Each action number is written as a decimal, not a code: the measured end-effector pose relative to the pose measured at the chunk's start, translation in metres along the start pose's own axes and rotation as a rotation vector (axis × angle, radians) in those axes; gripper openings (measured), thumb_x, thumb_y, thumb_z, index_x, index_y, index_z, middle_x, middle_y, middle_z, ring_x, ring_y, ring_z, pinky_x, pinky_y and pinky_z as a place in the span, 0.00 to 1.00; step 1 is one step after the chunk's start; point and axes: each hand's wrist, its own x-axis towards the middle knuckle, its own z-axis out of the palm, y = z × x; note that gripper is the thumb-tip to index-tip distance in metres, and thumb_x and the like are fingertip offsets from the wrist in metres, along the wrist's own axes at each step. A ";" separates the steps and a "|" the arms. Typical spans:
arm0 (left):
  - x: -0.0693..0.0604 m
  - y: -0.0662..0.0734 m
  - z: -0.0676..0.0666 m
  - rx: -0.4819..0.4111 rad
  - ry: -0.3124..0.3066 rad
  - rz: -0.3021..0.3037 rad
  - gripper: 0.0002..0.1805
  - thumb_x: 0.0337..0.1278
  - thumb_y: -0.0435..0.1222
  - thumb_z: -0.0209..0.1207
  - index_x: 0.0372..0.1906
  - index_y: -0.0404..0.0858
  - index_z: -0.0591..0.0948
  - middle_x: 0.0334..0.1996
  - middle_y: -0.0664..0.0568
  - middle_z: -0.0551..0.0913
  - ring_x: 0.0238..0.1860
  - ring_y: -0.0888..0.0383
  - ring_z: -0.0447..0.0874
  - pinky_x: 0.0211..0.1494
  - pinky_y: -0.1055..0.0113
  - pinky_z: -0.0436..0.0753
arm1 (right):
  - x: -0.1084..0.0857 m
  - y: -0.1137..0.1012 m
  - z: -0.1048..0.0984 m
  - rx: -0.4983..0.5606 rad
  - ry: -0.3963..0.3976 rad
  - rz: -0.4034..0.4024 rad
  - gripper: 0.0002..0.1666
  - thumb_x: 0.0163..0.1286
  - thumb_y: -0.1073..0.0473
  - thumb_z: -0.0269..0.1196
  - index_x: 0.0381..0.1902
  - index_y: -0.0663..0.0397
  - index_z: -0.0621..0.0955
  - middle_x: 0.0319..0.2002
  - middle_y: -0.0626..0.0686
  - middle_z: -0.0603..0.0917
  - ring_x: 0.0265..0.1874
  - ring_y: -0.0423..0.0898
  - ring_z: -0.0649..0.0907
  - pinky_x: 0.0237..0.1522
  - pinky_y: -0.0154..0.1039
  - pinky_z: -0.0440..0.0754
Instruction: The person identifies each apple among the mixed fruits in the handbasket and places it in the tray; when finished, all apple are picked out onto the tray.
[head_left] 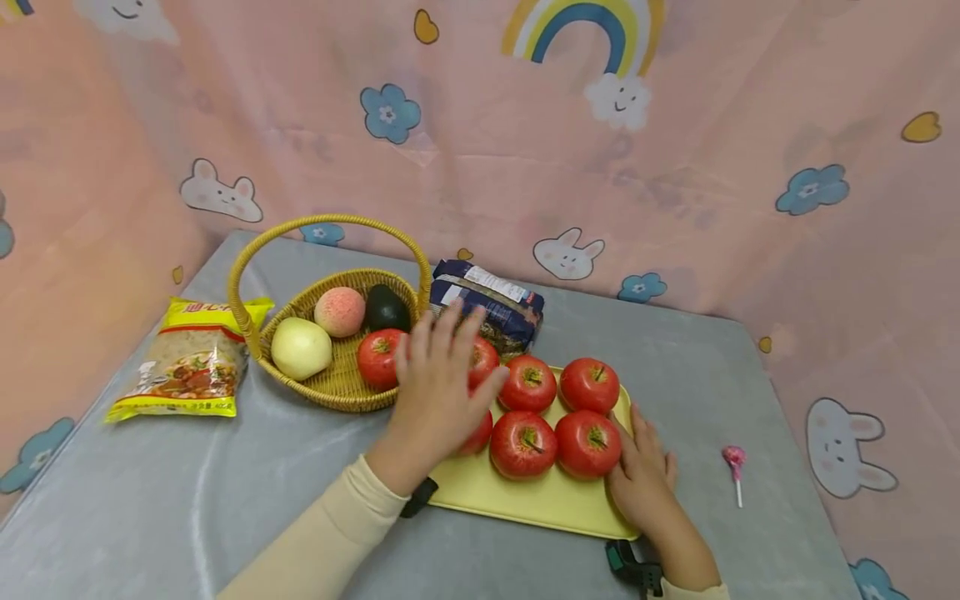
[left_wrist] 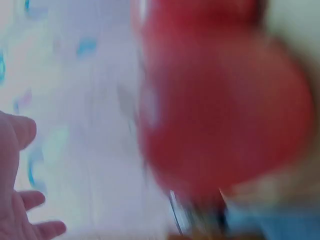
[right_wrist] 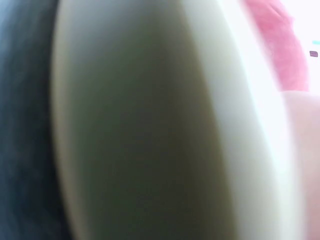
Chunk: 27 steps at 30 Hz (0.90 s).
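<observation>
In the head view, my left hand is between the basket and the tray, its fingers extended over the left-hand apples and partly hiding them. The left wrist view shows a blurred red apple apart from the visible fingertips. Several red apples sit in rows on a yellow tray. My right hand rests at the tray's right edge, fingers extended beside the apples. The right wrist view is mostly a blurred pale edge. A wicker basket holds a red apple, a peach, a pale green round fruit and an avocado.
A yellow-ended food bag lies left of the basket, whose tall handle arches up. Behind the tray is a dark blue package. A pink lollipop lies on the grey table at right. A patterned pink cloth hangs behind.
</observation>
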 end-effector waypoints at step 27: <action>0.000 -0.086 -0.012 -0.146 -0.034 -0.342 0.31 0.74 0.47 0.59 0.76 0.41 0.71 0.76 0.34 0.58 0.73 0.32 0.60 0.65 0.35 0.74 | 0.000 0.001 0.000 -0.011 -0.018 0.015 0.37 0.82 0.59 0.53 0.84 0.55 0.60 0.85 0.65 0.37 0.81 0.72 0.37 0.70 0.76 0.26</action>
